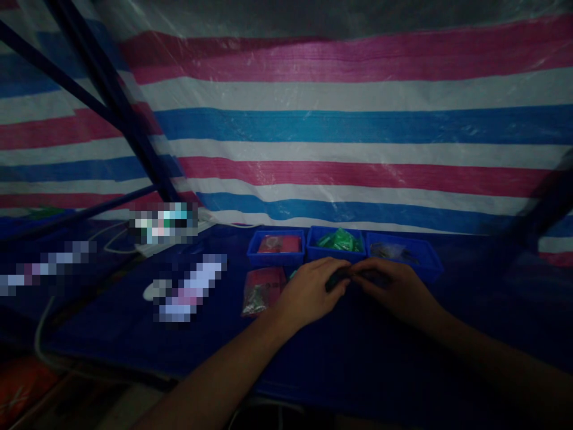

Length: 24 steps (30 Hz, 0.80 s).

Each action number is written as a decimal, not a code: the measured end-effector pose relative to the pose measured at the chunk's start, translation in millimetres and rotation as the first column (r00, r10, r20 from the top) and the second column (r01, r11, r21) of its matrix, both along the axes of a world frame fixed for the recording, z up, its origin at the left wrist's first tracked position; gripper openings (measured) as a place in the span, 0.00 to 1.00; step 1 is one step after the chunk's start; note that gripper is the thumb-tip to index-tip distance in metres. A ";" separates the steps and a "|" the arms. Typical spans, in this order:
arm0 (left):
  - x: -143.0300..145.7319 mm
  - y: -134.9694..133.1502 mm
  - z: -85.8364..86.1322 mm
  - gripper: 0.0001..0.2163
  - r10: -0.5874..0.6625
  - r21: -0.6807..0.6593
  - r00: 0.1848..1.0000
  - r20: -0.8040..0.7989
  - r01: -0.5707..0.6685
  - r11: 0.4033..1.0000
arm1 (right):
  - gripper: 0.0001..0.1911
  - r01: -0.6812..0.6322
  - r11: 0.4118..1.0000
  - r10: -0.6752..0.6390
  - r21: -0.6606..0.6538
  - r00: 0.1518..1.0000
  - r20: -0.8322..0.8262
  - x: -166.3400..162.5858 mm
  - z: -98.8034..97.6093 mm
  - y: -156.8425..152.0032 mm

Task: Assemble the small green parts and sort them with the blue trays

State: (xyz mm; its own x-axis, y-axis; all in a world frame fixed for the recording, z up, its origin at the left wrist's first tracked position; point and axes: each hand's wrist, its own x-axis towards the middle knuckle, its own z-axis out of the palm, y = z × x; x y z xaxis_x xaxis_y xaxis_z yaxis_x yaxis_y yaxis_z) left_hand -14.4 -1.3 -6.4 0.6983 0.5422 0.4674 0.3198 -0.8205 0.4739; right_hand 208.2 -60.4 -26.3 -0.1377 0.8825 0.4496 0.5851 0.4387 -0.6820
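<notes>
Hanging striped sheet [358,125] behind blue table [340,352]

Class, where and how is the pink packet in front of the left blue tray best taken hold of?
Pinch the pink packet by its left edge, probably best approached from the left: it looks thin and lies flat, that edge is uncovered, and the left hand crowds its right side.

Head view, one: above near edge of table [290,358], facing forward and down; left hand [313,289] and right hand [398,292] close, striped sheet [340,125] past far edge.
</notes>
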 end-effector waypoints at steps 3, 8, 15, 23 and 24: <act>1.7 1.4 1.6 0.09 0.005 -0.059 0.998 0.066 -0.001 0.998 | 0.12 -0.012 1.000 0.009 -0.023 0.992 -0.124 -1.6 -4.1 1.1; 2.9 -1.0 7.2 0.06 0.028 -0.078 0.994 0.109 -0.019 0.997 | 0.18 -0.004 0.994 -0.021 -0.107 0.973 -0.230 -0.9 -7.5 2.8; 2.9 -3.9 8.5 0.05 0.000 -0.075 0.998 0.070 0.005 0.997 | 0.17 -0.053 0.983 -0.005 -0.174 0.949 -0.316 -7.0 -0.1 -1.5; 3.4 -4.1 9.5 0.07 0.032 -0.107 0.994 0.108 -0.021 0.994 | 0.18 -0.124 0.967 0.025 -0.224 0.917 -0.397 -7.1 -2.8 2.5; 3.5 -4.0 9.2 0.07 0.036 -0.108 0.993 0.116 -0.023 0.994 | 0.18 -0.121 0.965 0.019 -0.233 0.918 -0.397 -6.1 -3.9 3.2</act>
State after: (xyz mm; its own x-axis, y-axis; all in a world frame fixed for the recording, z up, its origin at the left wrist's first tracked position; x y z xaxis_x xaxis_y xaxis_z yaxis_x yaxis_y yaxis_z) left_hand -10.9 -5.3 2.8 0.6245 0.6130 0.4839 0.2799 -0.7541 0.5941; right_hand 202.1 -57.2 -30.2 -0.0630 0.9666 0.2485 0.2262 0.2563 -0.9398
